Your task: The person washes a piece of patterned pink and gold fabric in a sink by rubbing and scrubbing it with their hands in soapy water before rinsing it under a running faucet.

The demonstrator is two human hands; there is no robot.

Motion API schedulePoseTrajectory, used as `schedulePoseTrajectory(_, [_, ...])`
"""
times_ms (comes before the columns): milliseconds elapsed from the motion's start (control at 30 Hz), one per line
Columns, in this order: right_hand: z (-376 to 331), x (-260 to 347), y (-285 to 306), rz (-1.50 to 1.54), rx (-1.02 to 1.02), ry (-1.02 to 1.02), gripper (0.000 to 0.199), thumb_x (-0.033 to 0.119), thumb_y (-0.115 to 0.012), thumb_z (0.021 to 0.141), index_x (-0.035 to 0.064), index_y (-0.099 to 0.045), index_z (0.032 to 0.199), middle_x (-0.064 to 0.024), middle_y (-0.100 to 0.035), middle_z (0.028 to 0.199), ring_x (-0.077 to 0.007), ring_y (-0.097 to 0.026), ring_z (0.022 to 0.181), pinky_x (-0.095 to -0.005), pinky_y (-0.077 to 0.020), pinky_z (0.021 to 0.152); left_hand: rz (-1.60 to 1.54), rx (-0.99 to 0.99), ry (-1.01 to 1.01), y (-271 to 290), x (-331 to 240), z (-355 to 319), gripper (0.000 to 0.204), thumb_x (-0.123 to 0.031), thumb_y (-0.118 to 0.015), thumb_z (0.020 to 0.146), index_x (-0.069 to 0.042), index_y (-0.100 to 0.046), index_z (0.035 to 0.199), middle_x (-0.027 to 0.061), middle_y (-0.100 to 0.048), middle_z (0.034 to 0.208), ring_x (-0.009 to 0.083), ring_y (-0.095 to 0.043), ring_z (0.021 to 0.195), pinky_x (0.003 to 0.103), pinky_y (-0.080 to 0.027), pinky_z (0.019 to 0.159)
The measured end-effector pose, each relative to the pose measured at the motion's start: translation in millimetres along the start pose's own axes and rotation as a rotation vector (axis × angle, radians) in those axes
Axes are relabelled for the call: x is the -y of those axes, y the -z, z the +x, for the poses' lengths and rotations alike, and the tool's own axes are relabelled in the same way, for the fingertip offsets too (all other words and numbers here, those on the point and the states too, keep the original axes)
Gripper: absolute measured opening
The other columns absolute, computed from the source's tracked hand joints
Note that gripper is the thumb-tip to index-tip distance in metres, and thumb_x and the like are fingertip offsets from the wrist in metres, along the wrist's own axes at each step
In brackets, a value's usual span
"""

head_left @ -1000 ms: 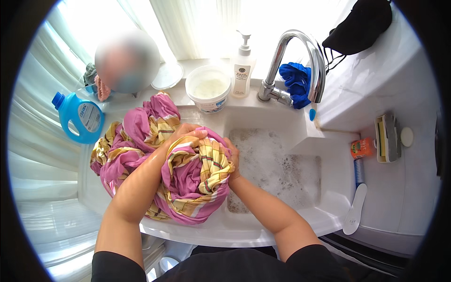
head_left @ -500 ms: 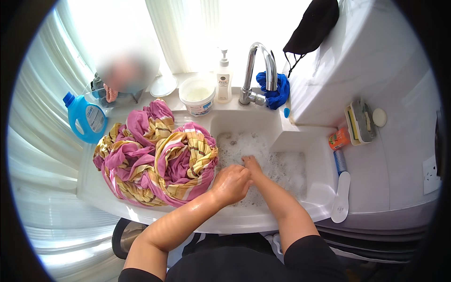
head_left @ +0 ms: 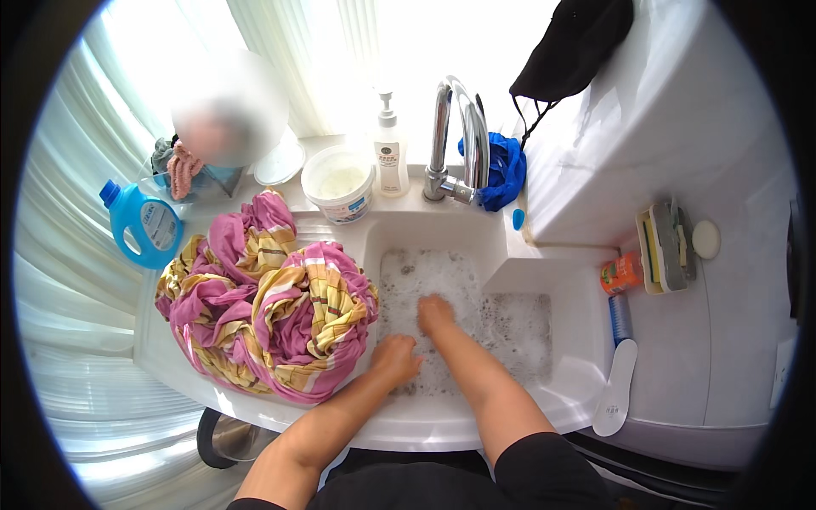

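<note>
A white laundry sink [head_left: 442,435] holds cloudy, foamy water [head_left: 518,340]. My right hand [head_left: 435,314] dips into the suds near the middle of the basin, its fingers hidden by foam. Just left of it and nearer to me, my left hand [head_left: 396,360] hovers low over the water with its fingers curled in; nothing shows in them. A big wet bundle of pink and yellow plaid cloth [head_left: 289,319] lies heaped on the washboard side, close beside my left hand and touched by neither hand.
Along the back ledge stand a white tub [head_left: 337,185], a pump bottle [head_left: 390,157], a chrome faucet [head_left: 442,161] and a blue cloth [head_left: 505,172]. A blue detergent jug [head_left: 146,225] is at left. On the right are an orange container [head_left: 621,273], a brush [head_left: 621,319] and a sponge holder [head_left: 665,248].
My left hand has dropped lower and left, away from my right forearm, which it was against. My right hand has sunk deeper into the suds. The view has shifted slightly.
</note>
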State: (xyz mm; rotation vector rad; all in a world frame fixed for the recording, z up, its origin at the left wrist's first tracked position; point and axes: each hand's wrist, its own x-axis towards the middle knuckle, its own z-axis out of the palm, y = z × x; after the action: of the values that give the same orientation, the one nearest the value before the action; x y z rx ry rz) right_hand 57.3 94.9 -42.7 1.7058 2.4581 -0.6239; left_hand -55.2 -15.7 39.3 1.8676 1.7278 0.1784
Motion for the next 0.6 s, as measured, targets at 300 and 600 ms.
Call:
schedulePoseTrajectory(300, [8,-10,-19,0.056,-0.072,-0.001,0.017,0.003,-0.062,0.072,0.0035,-0.066,0.088,-0.0207,-0.064,0.097,-0.0357,-0.063,0.091,-0.0419,-0.0524,0.079,-0.058,-0.086,0.041,7,-1,9,0.034,-0.025,-0.071,0.077,-0.004,-0.064,0.103,0.0163,-0.063,0.105,0.0350,-0.058,0.101,0.043,-0.048,0.086])
schedulePoseTrajectory(600, [-44,-27,74,0.484,0.029,0.073,0.020,0.013,-0.071,0.065,0.0053,-0.068,0.082,-0.0122,-0.067,0.084,-0.0251,-0.065,0.081,-0.0348,-0.0522,0.072,-0.152,-0.171,0.019,11,-2,8,0.032,-0.021,-0.072,0.076,-0.003,-0.064,0.102,0.0165,-0.063,0.104,0.0349,-0.056,0.103,0.043,-0.046,0.089])
